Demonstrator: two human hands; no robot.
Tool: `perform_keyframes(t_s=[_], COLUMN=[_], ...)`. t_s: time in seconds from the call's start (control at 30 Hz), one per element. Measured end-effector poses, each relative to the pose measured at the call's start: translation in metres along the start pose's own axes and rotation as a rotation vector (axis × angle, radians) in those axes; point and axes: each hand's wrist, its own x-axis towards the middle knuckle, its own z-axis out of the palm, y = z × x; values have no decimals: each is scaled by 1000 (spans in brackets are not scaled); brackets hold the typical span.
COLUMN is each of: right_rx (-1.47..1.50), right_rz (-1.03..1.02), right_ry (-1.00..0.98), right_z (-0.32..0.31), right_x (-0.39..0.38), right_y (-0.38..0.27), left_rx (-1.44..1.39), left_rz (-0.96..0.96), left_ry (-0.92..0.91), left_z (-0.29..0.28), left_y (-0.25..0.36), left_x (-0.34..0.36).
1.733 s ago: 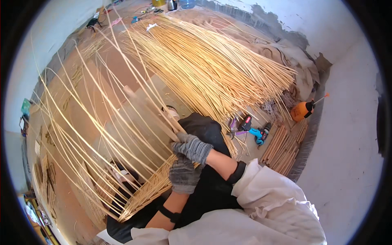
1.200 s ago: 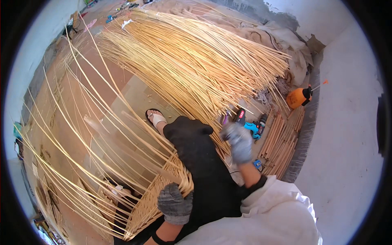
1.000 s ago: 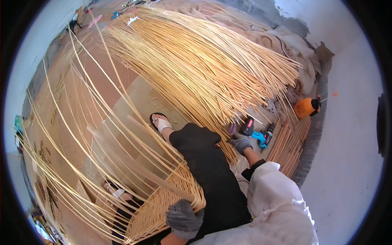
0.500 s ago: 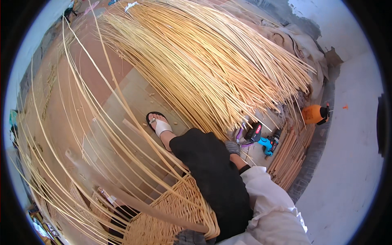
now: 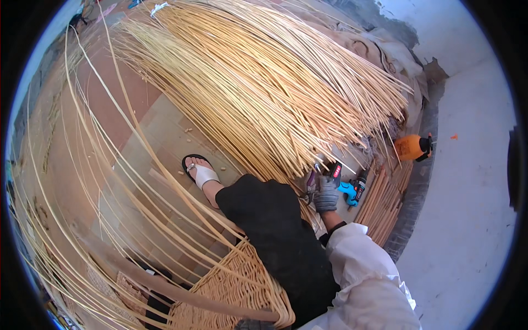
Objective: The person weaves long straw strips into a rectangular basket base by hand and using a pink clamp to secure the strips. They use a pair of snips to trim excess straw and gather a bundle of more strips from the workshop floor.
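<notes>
My right hand [image 5: 325, 197], in a grey knit glove, is down on the floor beyond my knee, its fingers curled over the handles of a purple-handled cutting tool [image 5: 312, 181]. The tool's other parts are mostly hidden under the glove. Only the top of my left hand [image 5: 256, 324], in a dark glove, shows at the lower edge, against the rim of a woven rattan piece [image 5: 231, 286]; its fingers are out of sight. Long pale rattan strands [image 5: 148, 146] rise from this weave toward the left. Across it lies a thick brown rod [image 5: 181, 294].
A large bundle of rattan canes [image 5: 264, 93] spreads over the floor ahead. Beside my right hand lies a blue and black cordless drill [image 5: 352, 191]. Brown sticks [image 5: 383, 206] and an orange spray bottle [image 5: 410, 147] stand near the white wall [image 5: 467, 220]. My sandalled foot [image 5: 202, 173] rests on the tiles.
My right hand has come from behind my knee to the right, onto the purple handles beside the drill. The whole view has shifted slightly; my left hand stays at the weave's rim.
</notes>
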Motion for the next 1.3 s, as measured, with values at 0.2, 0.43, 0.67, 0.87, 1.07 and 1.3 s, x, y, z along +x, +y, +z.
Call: perform_keyframes(t_s=[0.2, 0.43, 0.67, 0.87, 1.07, 1.3], right_rx=[-207, -237, -120, -340, -123, -648], right_rz=[-446, 98, 160, -84, 2, 331], right_ry=[281, -255, -350, -394, 70, -69], right_z=[-30, -23, -16, -78, -121, -152], right_x=[75, 120, 162, 154, 188, 208], right_y=[-19, -40, 4, -26, 24, -29], left_rx=[5, 19, 28, 47, 24, 22], left_rz=[-2, -1, -2, -19, 16, 7], left_ry=[14, 39, 64, 60, 71, 57], left_z=[-1, 7, 16, 14, 17, 16], left_y=[-2, 1, 6, 6, 8, 10], left_x=[3, 3, 1, 3, 4, -3])
